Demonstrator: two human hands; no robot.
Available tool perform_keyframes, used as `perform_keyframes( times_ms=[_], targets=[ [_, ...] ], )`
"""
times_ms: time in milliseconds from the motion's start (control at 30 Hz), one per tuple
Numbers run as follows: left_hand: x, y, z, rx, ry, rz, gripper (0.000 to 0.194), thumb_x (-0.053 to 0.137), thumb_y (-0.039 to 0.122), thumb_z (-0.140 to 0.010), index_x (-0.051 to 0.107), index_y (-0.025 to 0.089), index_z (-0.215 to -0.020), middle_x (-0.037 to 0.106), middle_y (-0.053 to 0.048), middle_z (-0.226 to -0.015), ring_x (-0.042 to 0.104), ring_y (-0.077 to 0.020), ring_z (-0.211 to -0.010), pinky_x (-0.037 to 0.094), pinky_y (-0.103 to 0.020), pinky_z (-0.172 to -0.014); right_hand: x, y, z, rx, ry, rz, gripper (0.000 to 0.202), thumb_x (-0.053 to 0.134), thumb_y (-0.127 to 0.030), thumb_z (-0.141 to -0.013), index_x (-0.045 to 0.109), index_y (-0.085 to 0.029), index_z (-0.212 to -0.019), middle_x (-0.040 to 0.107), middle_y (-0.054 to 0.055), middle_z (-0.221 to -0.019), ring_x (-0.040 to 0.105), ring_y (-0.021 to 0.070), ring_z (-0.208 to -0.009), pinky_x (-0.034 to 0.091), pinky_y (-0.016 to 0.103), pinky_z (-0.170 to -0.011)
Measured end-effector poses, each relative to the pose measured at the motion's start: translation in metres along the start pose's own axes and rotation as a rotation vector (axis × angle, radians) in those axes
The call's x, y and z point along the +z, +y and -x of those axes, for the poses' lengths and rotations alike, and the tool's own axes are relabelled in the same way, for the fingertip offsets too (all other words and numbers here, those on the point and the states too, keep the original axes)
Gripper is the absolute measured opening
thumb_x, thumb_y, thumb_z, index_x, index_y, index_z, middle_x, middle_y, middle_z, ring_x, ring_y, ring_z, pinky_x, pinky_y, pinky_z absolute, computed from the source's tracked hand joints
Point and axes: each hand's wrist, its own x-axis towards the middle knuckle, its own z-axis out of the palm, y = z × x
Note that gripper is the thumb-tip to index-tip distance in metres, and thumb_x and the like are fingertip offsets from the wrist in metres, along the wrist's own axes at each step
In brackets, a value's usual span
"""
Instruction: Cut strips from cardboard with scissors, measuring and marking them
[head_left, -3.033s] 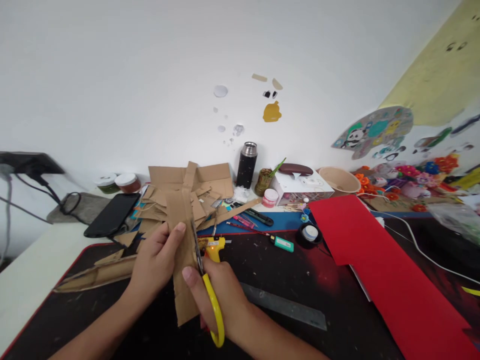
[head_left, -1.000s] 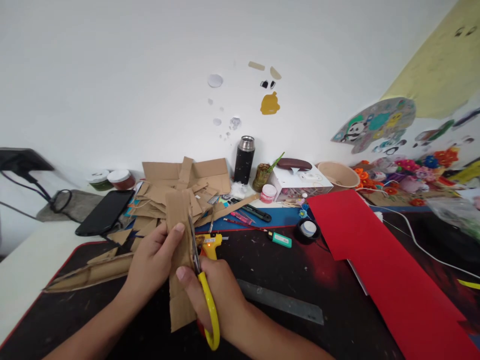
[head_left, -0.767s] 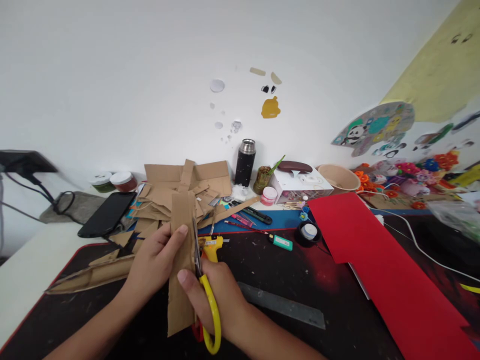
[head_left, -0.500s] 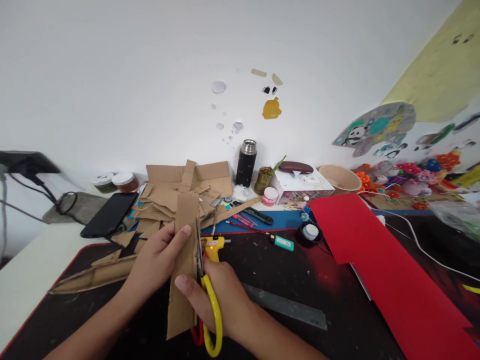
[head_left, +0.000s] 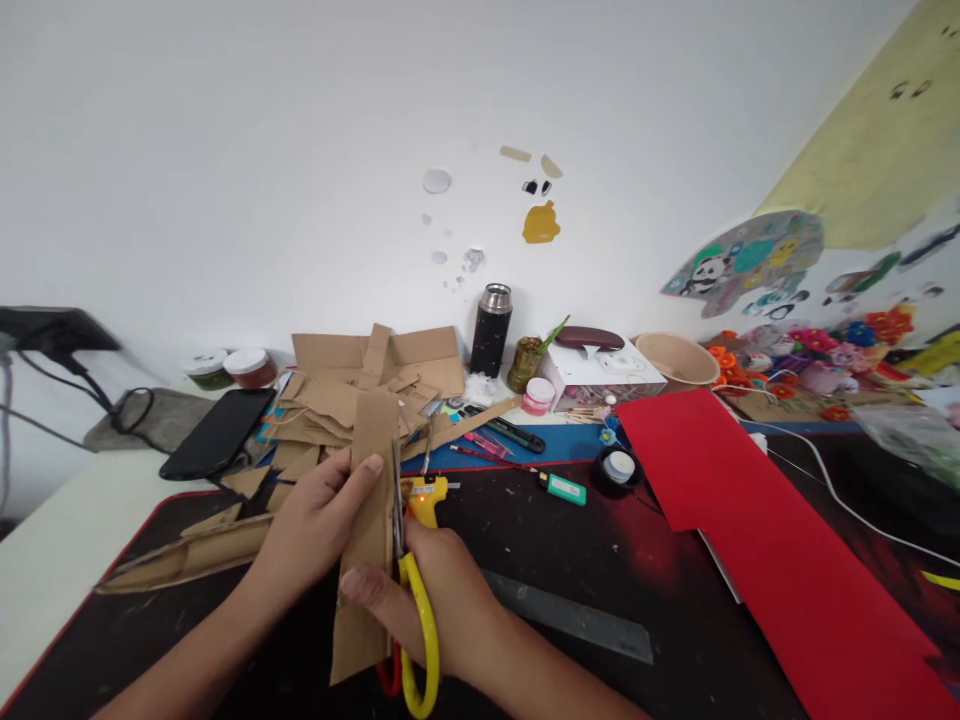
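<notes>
you hold a matt brown cardboard strip (head_left: 367, 540); scissors (head_left: 409, 610) beside it: glossy yellow plastic handles, metal blades.

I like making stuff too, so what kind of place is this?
Most likely a home craft desk. Hands cut a cardboard strip with yellow scissors, a glue gun and cardboard scraps lie behind them, and paper flowers sit to the right.
</notes>
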Motion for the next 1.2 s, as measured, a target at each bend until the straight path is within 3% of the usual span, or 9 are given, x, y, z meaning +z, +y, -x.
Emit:
perform_keyframes(
  times_ms=[100,267,433,633,833,933,1067,1200],
  targets=[
    [0.000,-0.002,0.000,0.023,0.032,-0.018,0.053,0.074,0.076,-0.076,0.062,0.025,-0.066,0.061,0.001,-0.062,0.061,-0.0223,-0.064,0.049,-0.029,-0.054,0.001,0.001,0.000,0.049,0.001,0.029,0.060,0.076,-0.076,-0.092,0.074,-0.020,-0.115,0.075,0.004,-0.092,0.068,0.0221,-0.079,0.054,0.027,-0.068],
    [0.001,-0.007,-0.003,-0.060,-0.061,0.025,0.058,0.074,0.080,-0.075,0.070,0.022,-0.078,0.068,-0.001,-0.069,0.060,-0.0213,-0.061,0.049,-0.029,-0.052,-0.001,-0.004,0.000,0.043,-0.029,-0.005,0.060,0.075,-0.074,-0.093,0.073,-0.023,-0.124,0.077,0.005,-0.101,0.071,0.0242,-0.087,0.057,0.029,-0.073],
    [0.002,-0.004,-0.001,-0.084,-0.054,0.029,0.063,0.075,0.083,-0.070,0.071,0.022,-0.080,0.072,-0.003,-0.071,0.062,-0.0218,-0.061,0.051,-0.030,-0.052,-0.002,-0.007,0.000,0.052,-0.034,-0.021,0.059,0.078,-0.072,-0.092,0.074,-0.022,-0.121,0.078,0.005,-0.099,0.070,0.0229,-0.084,0.057,0.028,-0.073],
    [0.003,0.002,0.002,-0.047,-0.034,0.047,0.057,0.077,0.078,-0.075,0.071,0.022,-0.080,0.073,-0.003,-0.072,0.064,-0.0233,-0.065,0.051,-0.030,-0.053,0.006,-0.007,0.001,-0.015,0.038,-0.163,0.051,0.073,-0.062,-0.098,0.077,-0.018,-0.123,0.079,0.007,-0.102,0.072,0.0247,-0.088,0.059,0.033,-0.082],
    [0.000,0.005,0.004,0.023,0.003,0.011,0.051,0.075,0.074,-0.078,0.068,0.024,-0.073,0.068,-0.002,-0.066,0.065,-0.0248,-0.067,0.052,-0.031,-0.056,0.011,0.000,0.000,-0.021,0.073,-0.160,0.039,0.068,-0.056,-0.103,0.075,-0.020,-0.118,0.080,0.007,-0.105,0.075,0.0263,-0.093,0.061,0.035,-0.087],
    [-0.004,0.009,0.005,0.042,0.058,-0.007,0.048,0.076,0.071,-0.078,0.068,0.024,-0.072,0.072,-0.003,-0.070,0.066,-0.0245,-0.067,0.054,-0.031,-0.057,0.008,-0.001,-0.002,0.039,0.009,-0.211,0.038,0.068,-0.057,-0.102,0.069,-0.021,-0.115,0.076,0.004,-0.093,0.071,0.0209,-0.072,0.059,0.029,-0.066],
    [-0.013,0.016,0.003,-0.052,0.138,0.132,0.042,0.083,0.063,-0.073,0.069,0.023,-0.081,0.073,-0.001,-0.069,0.066,-0.0225,-0.061,0.055,-0.030,-0.054,0.006,-0.008,-0.001,0.191,-0.155,-0.341,0.050,0.070,-0.068,-0.098,0.057,-0.023,-0.117,0.063,-0.005,-0.069,0.055,0.0127,-0.043,0.046,0.020,-0.040],
    [-0.033,0.025,-0.007,-0.058,0.451,0.279,0.032,0.081,0.050,-0.079,0.070,0.022,-0.092,0.068,0.004,-0.066,0.061,-0.0169,-0.055,0.052,-0.024,-0.049,0.014,-0.017,0.007,0.252,-0.315,-0.268,0.039,0.072,-0.060,-0.099,0.058,-0.024,-0.103,0.059,-0.008,-0.060,0.052,0.0100,-0.039,0.041,0.016,-0.038]
  ],
)
